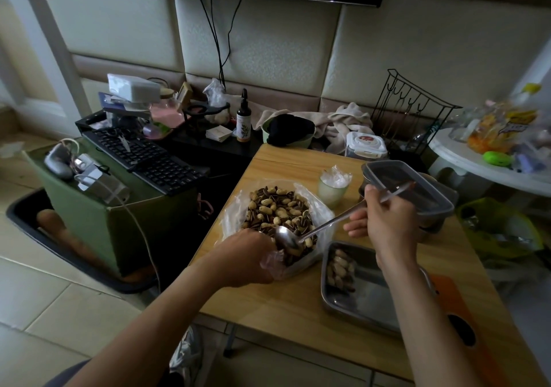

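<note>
Wooden surface (283, 297) stood in a cluttered room. Right hand (390, 222) gripped spoon (328, 224); its bowl lay beside left hand (247, 258), which clutched bag (231, 219).

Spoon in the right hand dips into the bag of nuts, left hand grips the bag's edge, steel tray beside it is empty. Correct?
Not quite. The head view shows the steel tray is not empty: a pile of peanuts lies at its far end. The rest holds: the right hand holds the spoon in the bag, whose edge the left hand grips.
</note>
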Action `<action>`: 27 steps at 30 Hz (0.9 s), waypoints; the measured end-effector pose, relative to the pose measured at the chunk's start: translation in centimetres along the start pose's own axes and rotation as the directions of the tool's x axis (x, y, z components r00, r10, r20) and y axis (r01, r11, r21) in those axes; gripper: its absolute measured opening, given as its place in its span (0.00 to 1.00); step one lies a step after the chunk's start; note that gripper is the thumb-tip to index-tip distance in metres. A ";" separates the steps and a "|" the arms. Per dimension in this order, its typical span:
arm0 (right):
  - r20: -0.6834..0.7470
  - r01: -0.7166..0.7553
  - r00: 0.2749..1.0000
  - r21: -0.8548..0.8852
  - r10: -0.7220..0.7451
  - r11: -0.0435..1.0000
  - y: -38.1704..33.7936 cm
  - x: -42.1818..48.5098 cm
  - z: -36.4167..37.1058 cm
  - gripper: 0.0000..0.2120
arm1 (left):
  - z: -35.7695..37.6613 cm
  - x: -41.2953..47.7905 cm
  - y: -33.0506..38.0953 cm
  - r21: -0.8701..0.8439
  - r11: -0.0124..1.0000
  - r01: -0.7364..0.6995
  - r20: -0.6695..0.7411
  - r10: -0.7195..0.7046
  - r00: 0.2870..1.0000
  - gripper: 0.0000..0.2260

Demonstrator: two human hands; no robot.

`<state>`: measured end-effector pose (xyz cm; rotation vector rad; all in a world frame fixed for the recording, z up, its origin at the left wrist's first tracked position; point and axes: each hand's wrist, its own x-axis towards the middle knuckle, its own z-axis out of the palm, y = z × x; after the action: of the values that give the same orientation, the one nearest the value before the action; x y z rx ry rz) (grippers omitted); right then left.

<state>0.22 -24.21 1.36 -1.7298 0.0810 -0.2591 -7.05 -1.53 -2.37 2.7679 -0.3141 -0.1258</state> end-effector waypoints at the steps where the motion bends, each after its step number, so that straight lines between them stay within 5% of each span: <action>1: 0.001 0.005 1.000 -0.007 -0.005 1.000 0.0 0.0 0.0 0.13 | 0.0 0.0 0.0 -0.002 1.000 0.005 0.014 -0.005 1.000 0.12; 17: 0.106 0.141 0.985 -0.062 -0.134 0.988 0.2 -0.1 -0.2 0.11 | 0.0 0.1 0.3 -0.017 0.999 0.030 0.056 -0.029 0.998 0.16; 27: 0.173 0.469 0.881 -0.197 -0.440 0.861 1.0 -0.7 1.2 0.11 | 0.1 0.5 -0.2 -0.098 0.995 0.023 0.071 -0.016 0.997 0.10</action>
<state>-0.15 -23.10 0.11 -1.9819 -0.4123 -0.5078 -6.54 -1.44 -2.54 2.6728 -0.2913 -0.2375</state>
